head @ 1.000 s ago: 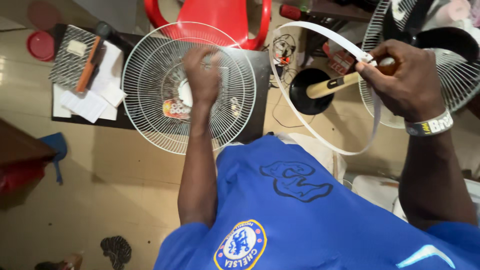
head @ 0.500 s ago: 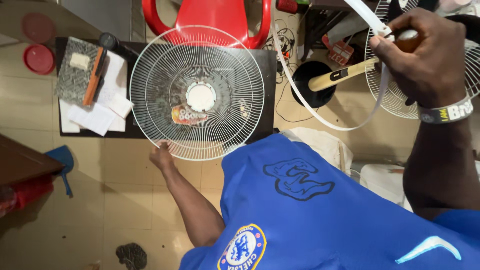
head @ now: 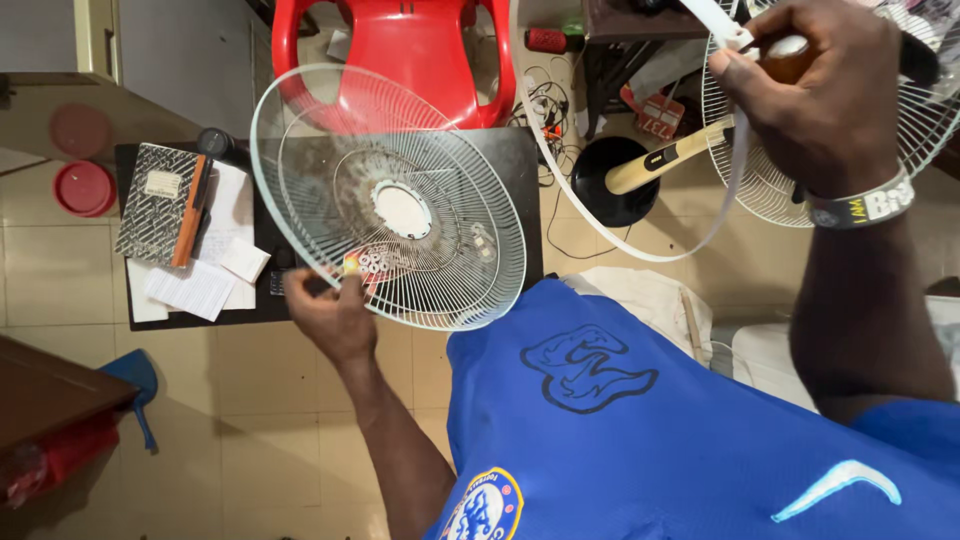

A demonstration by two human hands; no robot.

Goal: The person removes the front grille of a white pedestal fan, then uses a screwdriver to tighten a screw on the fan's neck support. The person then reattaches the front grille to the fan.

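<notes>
A round white wire fan guard is tilted up off the low black table. My left hand grips its near rim from below, by a small coloured sticker. My right hand is raised at the top right. It holds a thin white plastic ring band that loops down to the left, together with what looks like a tool with a brownish handle. Behind that hand stands a second wire fan guard.
A red plastic chair stands behind the table. A notebook with an orange pen and loose papers lies on the table's left end. A black fan base with a tan pole sits on the floor. Red lids lie far left.
My left hand moved from the guard's centre to its near edge and lifted it, tilting it up. My right hand rose higher with the ring band.
</notes>
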